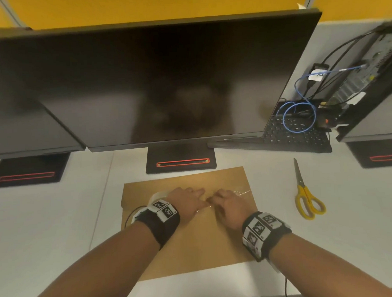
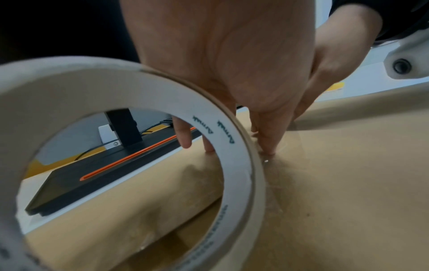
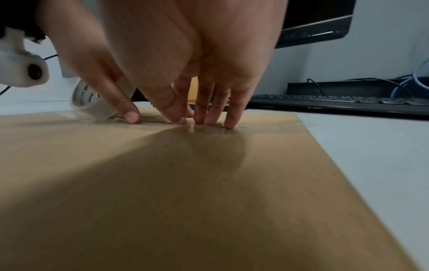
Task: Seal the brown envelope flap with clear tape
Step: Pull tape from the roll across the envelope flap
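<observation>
Brown envelope (image 1: 194, 241) lies flat on the worktop (image 1: 59, 219); from the head view, left hand (image 1: 185, 201) and right hand (image 1: 228, 205) press it with straight fingers. Left wrist view: tape roll (image 2: 232, 165) stands beside the fingers (image 2: 267, 143). Right wrist view: fingertips (image 3: 230, 122) press glossy clear tape (image 3: 204, 129).

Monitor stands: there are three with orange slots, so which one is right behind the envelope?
The middle stand, directly beyond the envelope. The left stand and right stand sit off to the sides.

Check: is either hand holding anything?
No. Left hand and right hand press straight fingertips on the tape strip on the envelope.
</observation>
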`<action>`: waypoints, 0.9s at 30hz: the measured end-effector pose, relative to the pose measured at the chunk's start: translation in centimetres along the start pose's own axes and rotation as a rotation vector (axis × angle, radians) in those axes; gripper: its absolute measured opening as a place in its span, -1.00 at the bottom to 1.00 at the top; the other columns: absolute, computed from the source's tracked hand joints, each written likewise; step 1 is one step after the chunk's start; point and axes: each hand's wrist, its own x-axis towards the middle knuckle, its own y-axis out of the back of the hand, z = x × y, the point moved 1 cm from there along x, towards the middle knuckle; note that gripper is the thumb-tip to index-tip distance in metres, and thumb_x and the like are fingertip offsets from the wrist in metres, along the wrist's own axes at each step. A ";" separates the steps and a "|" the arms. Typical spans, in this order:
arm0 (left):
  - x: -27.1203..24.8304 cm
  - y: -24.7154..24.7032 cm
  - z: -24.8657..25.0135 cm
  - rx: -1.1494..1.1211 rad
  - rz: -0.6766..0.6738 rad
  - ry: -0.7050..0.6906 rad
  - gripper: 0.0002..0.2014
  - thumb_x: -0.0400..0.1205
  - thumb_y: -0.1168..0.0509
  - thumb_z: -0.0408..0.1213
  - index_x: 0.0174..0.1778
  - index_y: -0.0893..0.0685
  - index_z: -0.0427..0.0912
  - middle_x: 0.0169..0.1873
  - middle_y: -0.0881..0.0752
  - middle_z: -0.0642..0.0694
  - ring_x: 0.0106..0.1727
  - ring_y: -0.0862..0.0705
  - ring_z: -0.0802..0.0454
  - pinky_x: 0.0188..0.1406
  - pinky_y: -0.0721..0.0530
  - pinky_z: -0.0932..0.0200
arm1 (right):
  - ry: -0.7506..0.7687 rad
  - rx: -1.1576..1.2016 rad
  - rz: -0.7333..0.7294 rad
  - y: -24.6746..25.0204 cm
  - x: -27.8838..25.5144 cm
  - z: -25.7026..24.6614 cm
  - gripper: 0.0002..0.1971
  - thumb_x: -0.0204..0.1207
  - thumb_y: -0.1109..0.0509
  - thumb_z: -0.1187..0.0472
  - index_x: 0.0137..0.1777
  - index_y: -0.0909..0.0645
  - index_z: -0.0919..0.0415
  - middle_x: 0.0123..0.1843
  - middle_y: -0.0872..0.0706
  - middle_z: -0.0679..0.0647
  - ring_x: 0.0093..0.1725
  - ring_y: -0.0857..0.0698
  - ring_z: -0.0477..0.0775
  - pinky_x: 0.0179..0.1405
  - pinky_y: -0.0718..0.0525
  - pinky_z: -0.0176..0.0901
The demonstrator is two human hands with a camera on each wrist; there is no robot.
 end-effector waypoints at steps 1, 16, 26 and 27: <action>-0.2 -0.1 -0.1 -0.007 0.018 0.010 -0.47 0.72 -0.12 -0.20 0.60 -0.21 0.24 0.69 -0.08 -0.05 0.57 -0.33 -0.19 0.44 -0.40 -0.14 | 0.001 -0.002 0.001 -0.1 0.1 0.1 -0.57 0.59 -0.17 0.23 0.46 -0.48 -0.01 0.28 -0.55 0.12 0.27 -0.50 0.20 0.20 -0.58 0.04; -3.4 -1.8 -4.1 -0.231 0.025 0.233 -0.48 0.48 -0.33 0.26 0.24 -0.55 0.03 0.12 -0.66 -0.01 0.08 -0.66 -0.07 0.06 -0.61 0.03 | 0.002 -0.206 -0.167 0.3 0.9 -1.8 -0.51 0.69 -0.05 0.13 0.52 -0.23 -0.42 0.30 -0.33 0.13 0.33 -0.36 0.23 0.24 -0.52 0.03; -3.2 -1.8 -3.7 -0.204 0.092 0.179 -0.62 0.53 -0.33 0.09 0.19 -0.60 0.01 0.13 -0.60 -0.03 0.10 -0.64 -0.10 -0.08 -0.47 0.11 | 0.110 -0.219 -0.210 -0.8 1.7 -3.4 -0.42 0.62 -0.17 0.25 0.51 -0.24 -0.37 0.37 -0.33 0.09 0.38 -0.31 0.20 0.36 -0.45 0.05; -3.2 -1.8 -3.7 -0.202 0.095 0.181 -0.63 0.52 -0.34 0.08 0.17 -0.60 0.00 0.12 -0.61 -0.03 0.10 -0.65 -0.10 -0.09 -0.46 0.11 | 0.105 -0.218 -0.212 -0.8 1.7 -3.5 -0.41 0.62 -0.17 0.27 0.51 -0.25 -0.37 0.39 -0.32 0.09 0.40 -0.30 0.20 0.37 -0.44 0.06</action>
